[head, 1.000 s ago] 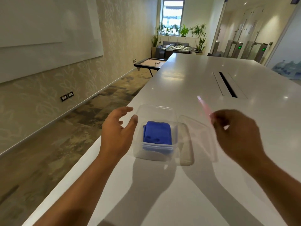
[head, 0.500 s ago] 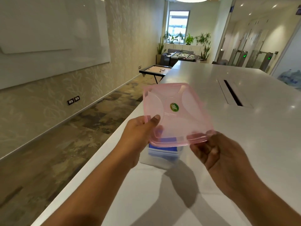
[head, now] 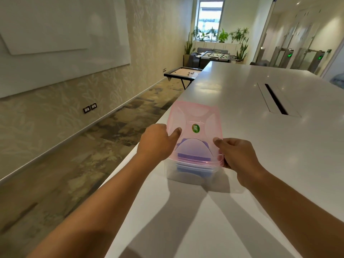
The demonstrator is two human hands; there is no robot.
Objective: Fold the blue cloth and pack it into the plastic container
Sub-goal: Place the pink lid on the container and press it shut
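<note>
Already folded, the blue cloth lies inside the clear rectangular plastic container, showing as a dark blue block through the near wall and as a purple tint through the lid above it. That translucent pink plastic lid sits over the container's mouth, its near edge down at the rim and its far edge seeming to stand a little higher, though whether it is fully seated cannot be told. A small green oval sticker marks the lid's middle. The left hand grips the lid's left edge, thumb pressed on top of the pink plastic and the other fingers curled under or behind the rim. The right hand grasps the lid's near right corner, thumb on top and fingers wrapped down the side where lid meets container. Both bare forearms reach in from the near edge of the long white table. The container stands close to the table's left edge, toward its near end. Farther along the top, right of centre, a dark narrow cable slot runs lengthwise. Past the left edge are patterned carpet and a wall bearing a large whiteboard; potted green plants line the far window.
</note>
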